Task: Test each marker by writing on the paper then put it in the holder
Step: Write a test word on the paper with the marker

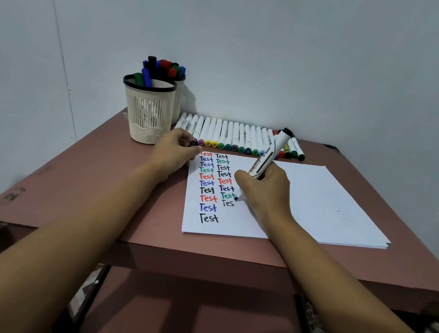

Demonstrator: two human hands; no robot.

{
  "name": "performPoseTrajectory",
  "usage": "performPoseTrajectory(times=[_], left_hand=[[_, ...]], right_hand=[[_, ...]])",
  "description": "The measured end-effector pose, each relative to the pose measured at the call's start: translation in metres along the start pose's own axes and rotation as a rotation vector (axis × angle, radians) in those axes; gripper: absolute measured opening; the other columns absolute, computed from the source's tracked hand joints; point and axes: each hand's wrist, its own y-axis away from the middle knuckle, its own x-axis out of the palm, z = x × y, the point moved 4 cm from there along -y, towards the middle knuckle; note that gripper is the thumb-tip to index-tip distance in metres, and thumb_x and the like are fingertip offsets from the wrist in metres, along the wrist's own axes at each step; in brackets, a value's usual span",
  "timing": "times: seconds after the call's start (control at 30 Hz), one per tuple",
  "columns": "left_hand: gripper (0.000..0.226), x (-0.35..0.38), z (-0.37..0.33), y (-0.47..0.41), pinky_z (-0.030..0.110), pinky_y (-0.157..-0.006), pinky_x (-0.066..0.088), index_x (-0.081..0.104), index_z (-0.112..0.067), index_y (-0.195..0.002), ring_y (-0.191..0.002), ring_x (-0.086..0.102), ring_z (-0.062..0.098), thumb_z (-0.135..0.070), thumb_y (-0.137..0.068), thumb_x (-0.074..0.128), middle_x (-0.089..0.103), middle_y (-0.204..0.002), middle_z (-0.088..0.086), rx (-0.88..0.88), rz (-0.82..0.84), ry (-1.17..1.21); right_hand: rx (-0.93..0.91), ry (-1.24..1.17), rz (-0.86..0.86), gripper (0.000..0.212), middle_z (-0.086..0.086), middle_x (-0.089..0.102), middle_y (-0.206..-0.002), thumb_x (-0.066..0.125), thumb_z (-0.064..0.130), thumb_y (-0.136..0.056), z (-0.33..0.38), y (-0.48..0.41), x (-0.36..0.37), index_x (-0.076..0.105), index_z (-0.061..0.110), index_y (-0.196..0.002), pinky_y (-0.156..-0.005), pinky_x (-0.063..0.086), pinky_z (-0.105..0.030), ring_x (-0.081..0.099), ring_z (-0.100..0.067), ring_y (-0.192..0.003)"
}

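So the right hand is curled tight round a fat white marker with a black end, tilted away from the person, its tip down on the white sheet of paper right after a black "Tes". The left hand rests at the sheet's top-left corner, fingers curled in, pinching a small dark cap. The cream mesh holder with a black rim stands just left of that hand on the reddish-brown table, a few markers in it. A row of white markers lies behind the paper.
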Motion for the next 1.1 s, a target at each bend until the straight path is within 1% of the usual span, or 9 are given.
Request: performPoseTrajectory(times=[0.1,0.23,0.33,0.53,0.7,0.8,0.87,0.97,1.1], left_hand=[[0.015,0.001,0.0,0.0,0.024,-0.062,0.047,0.054,-0.008,-0.092,-0.06,0.055,0.012,-0.01,-0.084,0.067,0.057,-0.072,0.004,0.001,0.001,0.005],[0.015,0.0,-0.001,0.001,0.022,-0.06,0.046,0.054,-0.008,-0.092,-0.059,0.054,0.011,-0.01,-0.084,0.067,0.056,-0.072,0.004,0.001,0.003,0.003],[0.016,0.0,0.0,0.001,0.023,-0.061,0.047,0.054,-0.008,-0.093,-0.06,0.055,0.011,-0.011,-0.084,0.067,0.057,-0.073,0.003,0.0,-0.003,-0.004],[0.013,0.001,0.001,-0.001,0.016,-0.057,0.047,0.06,-0.005,-0.096,-0.056,0.055,0.007,-0.012,-0.086,0.064,0.062,-0.075,0.007,0.007,0.008,-0.009],[0.02,0.003,-0.004,0.001,0.013,-0.054,0.047,0.064,-0.001,-0.106,-0.053,0.053,0.007,-0.014,-0.093,0.055,0.062,-0.073,0.0,0.057,0.034,0.021],[0.027,0.003,-0.009,0.004,0.02,-0.06,0.047,0.063,0.0,-0.115,-0.057,0.052,0.008,-0.016,-0.095,0.052,0.062,-0.074,0.001,0.117,0.026,-0.039],[0.03,0.004,-0.015,0.007,0.025,-0.069,0.045,0.061,-0.002,-0.12,-0.07,0.053,0.01,-0.015,-0.096,0.049,0.064,-0.087,0.006,0.162,0.01,-0.105],[0.031,0.004,-0.024,0.012,0.018,-0.082,0.039,0.057,-0.003,-0.124,-0.094,0.053,0.011,-0.011,-0.097,0.043,0.062,-0.108,0.007,0.19,0.022,-0.093],[0.03,0.012,-0.031,0.018,0.02,-0.081,0.041,0.059,-0.013,-0.124,-0.088,0.053,0.005,-0.011,-0.096,0.047,0.061,-0.107,0.0,0.206,0.164,-0.018]], right_hand=[[-0.018,0.032,0.021,0.025,0.001,0.056,-0.064,0.063,0.009,-0.082,0.0,0.001,0.001,0.048,0.015,-0.062,-0.051,0.045,-0.022,0.054,-0.01,-0.059],[-0.032,0.038,0.08,0.028,0.01,0.053,-0.061,0.06,0.008,-0.084,0.0,0.001,0.003,0.047,0.021,-0.063,-0.042,0.038,-0.01,0.053,0.004,-0.049],[-0.016,0.036,0.114,0.027,0.011,0.057,-0.066,0.06,0.009,-0.085,0.0,0.001,0.004,0.049,0.024,-0.065,-0.043,0.038,-0.01,0.055,0.001,-0.058],[0.014,0.021,0.038,0.028,0.0,0.051,-0.061,0.063,0.008,-0.082,-0.003,-0.002,0.002,0.044,0.013,-0.061,-0.048,0.04,-0.02,0.049,-0.011,-0.055],[-0.012,0.068,0.031,0.034,0.003,0.04,-0.058,0.06,0.008,-0.084,-0.004,-0.002,0.003,0.036,0.016,-0.061,-0.047,0.035,-0.018,0.038,-0.009,-0.052],[0.034,-0.049,-0.015,0.031,-0.001,0.039,-0.062,0.06,0.008,-0.083,-0.01,-0.008,0.0,0.036,0.014,-0.064,-0.054,0.038,-0.027,0.038,-0.014,-0.057],[0.082,-0.174,-0.052,0.026,-0.004,0.041,-0.064,0.06,0.01,-0.084,-0.013,-0.013,-0.002,0.04,0.015,-0.067,-0.054,0.035,-0.026,0.039,-0.016,-0.058],[0.112,-0.362,-0.089,0.026,-0.001,0.043,-0.06,0.067,0.018,-0.088,-0.012,-0.019,-0.007,0.046,0.018,-0.072,-0.05,0.035,-0.024,0.039,-0.011,-0.05],[0.136,-0.535,-0.083,0.021,0.0,0.048,-0.055,0.071,0.022,-0.085,-0.01,-0.025,-0.008,0.054,0.015,-0.074,-0.051,0.041,-0.024,0.044,-0.009,-0.045]])
